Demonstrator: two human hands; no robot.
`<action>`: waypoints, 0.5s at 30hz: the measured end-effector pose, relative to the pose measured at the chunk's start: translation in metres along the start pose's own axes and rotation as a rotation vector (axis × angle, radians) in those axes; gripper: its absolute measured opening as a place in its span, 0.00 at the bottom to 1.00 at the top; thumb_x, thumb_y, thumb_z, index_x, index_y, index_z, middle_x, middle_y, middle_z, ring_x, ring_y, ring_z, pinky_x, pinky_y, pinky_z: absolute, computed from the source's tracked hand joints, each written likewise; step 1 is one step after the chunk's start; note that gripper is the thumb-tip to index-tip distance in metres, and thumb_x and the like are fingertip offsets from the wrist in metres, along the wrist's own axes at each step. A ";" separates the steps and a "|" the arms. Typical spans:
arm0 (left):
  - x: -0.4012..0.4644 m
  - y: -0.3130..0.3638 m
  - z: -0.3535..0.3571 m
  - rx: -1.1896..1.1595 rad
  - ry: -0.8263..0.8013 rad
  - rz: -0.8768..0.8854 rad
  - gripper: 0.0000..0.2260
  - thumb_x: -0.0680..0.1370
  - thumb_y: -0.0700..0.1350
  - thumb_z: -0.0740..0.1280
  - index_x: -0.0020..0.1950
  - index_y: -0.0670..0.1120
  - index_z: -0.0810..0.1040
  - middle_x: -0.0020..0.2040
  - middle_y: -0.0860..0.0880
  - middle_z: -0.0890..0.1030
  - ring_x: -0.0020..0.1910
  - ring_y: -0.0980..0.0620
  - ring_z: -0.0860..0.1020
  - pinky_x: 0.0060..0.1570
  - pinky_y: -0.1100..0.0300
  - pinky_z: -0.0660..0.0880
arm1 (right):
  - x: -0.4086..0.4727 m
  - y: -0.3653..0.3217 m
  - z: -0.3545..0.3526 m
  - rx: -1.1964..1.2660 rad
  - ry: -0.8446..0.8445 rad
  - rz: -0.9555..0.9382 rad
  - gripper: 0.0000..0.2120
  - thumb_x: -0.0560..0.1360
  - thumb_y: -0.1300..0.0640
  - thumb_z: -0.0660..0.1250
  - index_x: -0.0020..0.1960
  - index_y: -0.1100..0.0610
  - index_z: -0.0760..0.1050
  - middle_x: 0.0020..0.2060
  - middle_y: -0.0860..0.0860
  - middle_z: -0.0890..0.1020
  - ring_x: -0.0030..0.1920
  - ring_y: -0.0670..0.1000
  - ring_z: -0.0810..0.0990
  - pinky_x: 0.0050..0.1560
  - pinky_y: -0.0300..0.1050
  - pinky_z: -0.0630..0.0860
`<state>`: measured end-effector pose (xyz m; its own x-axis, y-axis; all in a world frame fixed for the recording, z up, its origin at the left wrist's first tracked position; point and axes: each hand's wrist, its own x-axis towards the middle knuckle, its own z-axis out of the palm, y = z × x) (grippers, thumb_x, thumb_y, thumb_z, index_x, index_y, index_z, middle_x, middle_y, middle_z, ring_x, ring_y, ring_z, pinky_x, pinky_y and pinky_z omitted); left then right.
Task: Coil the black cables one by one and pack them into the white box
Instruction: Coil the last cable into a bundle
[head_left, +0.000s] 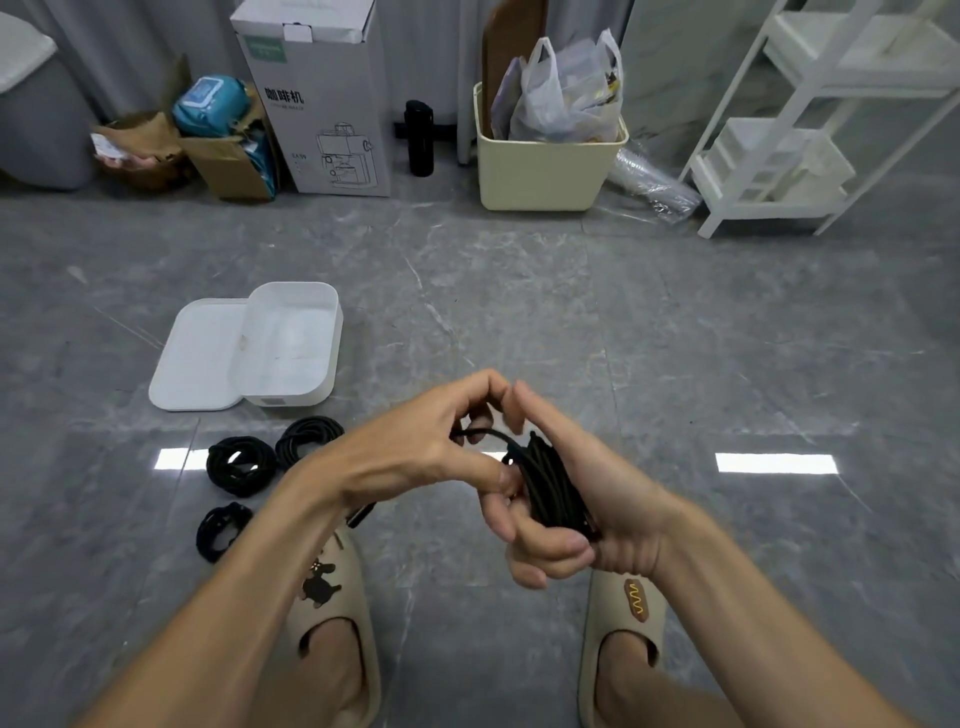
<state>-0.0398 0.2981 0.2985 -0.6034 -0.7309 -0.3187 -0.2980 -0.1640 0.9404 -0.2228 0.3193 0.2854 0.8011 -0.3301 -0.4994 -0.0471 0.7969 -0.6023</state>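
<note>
My right hand grips a bundle of coiled black cable in its palm, above my feet. My left hand pinches the loose end of that same cable at the top of the bundle. On the grey floor to the left lie three coiled black cables: one, another and a smaller one. The white box stands open and empty beyond them, with its lid lying under its left side.
Along the far wall stand a tall white carton, a brown cardboard box, a black bottle, a cream bin with plastic bags and a white shelf rack. My feet in beige slippers are below my hands.
</note>
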 end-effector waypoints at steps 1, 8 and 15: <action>-0.001 -0.001 0.000 -0.018 -0.048 -0.016 0.17 0.65 0.46 0.73 0.53 0.55 0.77 0.44 0.51 0.72 0.44 0.53 0.71 0.46 0.57 0.69 | 0.001 0.002 0.000 0.001 -0.066 0.010 0.42 0.75 0.24 0.48 0.36 0.63 0.75 0.17 0.51 0.65 0.16 0.47 0.61 0.34 0.42 0.75; -0.003 0.006 0.008 0.002 -0.216 -0.014 0.11 0.70 0.38 0.67 0.51 0.43 0.80 0.43 0.53 0.81 0.48 0.56 0.78 0.50 0.61 0.73 | 0.001 0.008 0.001 -0.062 -0.225 0.019 0.38 0.72 0.24 0.58 0.37 0.61 0.78 0.18 0.49 0.69 0.18 0.46 0.69 0.41 0.41 0.76; -0.005 0.001 -0.006 0.027 -0.005 -0.030 0.08 0.72 0.43 0.74 0.50 0.45 0.81 0.42 0.51 0.85 0.48 0.57 0.82 0.57 0.57 0.74 | -0.004 0.000 0.007 -0.082 0.200 -0.127 0.31 0.74 0.32 0.57 0.36 0.58 0.81 0.19 0.50 0.67 0.20 0.49 0.70 0.43 0.42 0.78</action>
<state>-0.0324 0.2975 0.3016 -0.5974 -0.7227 -0.3476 -0.3361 -0.1680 0.9267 -0.2216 0.3243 0.2921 0.6703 -0.5249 -0.5245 -0.0081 0.7016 -0.7125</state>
